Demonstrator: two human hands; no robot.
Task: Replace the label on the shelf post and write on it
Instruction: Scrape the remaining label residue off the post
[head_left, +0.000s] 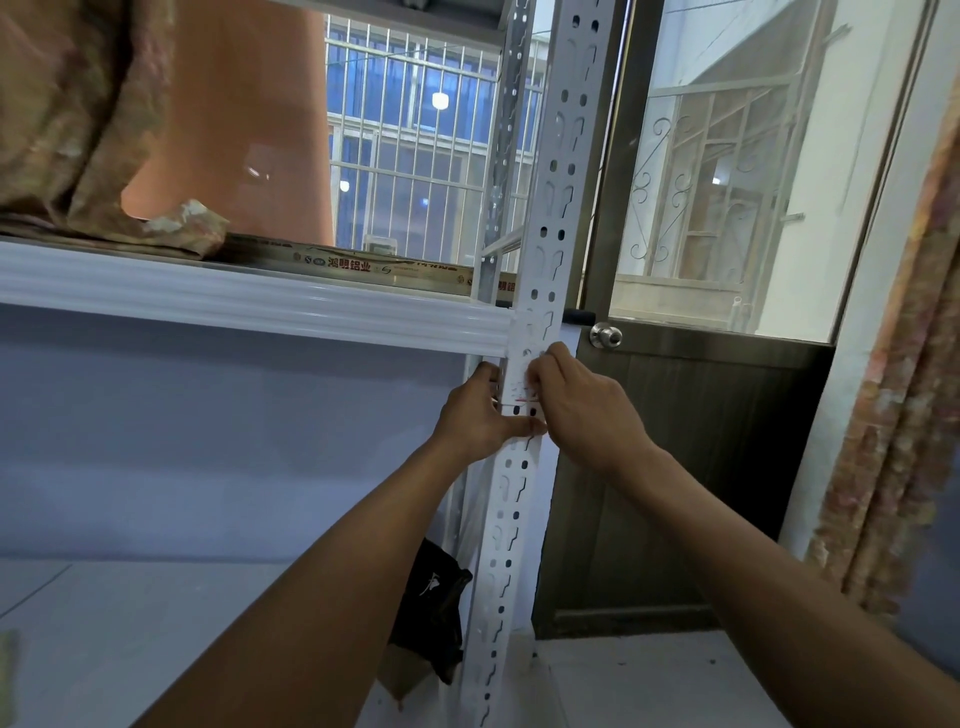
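Observation:
A white perforated shelf post (545, 228) runs from top to bottom in the middle of the view. Just below the shelf beam a small white label (519, 382) with a red line is stuck on the post. My left hand (480, 415) grips the post from the left, its thumb lying across the post's front under the label. My right hand (576, 400) reaches in from the right, and its fingertips pinch at the label's right edge. Much of the label is hidden by my fingers.
A white shelf beam (249, 304) joins the post on the left, with folded cloth (78, 130) and a long printed box (363, 265) on top. A door with a round knob (607, 335) stands behind the post. A dark bag (434, 603) lies low beside it.

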